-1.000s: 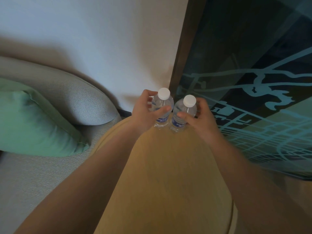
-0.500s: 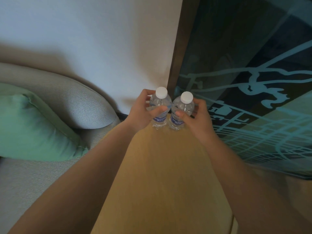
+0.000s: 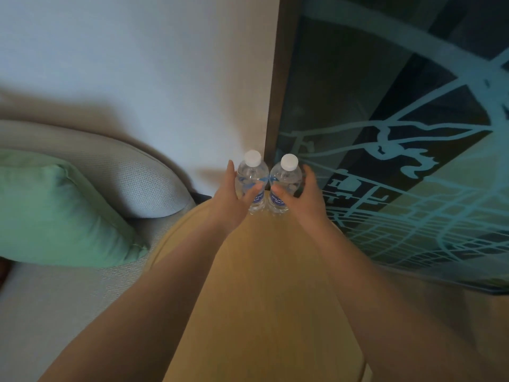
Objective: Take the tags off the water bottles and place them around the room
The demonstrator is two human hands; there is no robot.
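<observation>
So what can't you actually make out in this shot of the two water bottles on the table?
Head view only:
- Left bottle label: partly covered by the left hand; print blurred.
- Right bottle label: partly behind the right hand.
- Whether the fingers touch the bottles: unclear.
- Tags on the bottles: none seen; backs hidden.
- Wooden table: near edge cut off by the frame bottom and covered by forearms.
- Green cushion: cut off at the left edge.

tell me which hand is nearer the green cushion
Left. The left hand is at the left clear plastic water bottle, on the side toward the green fabric cushion; the right hand is beyond both bottles.
</observation>
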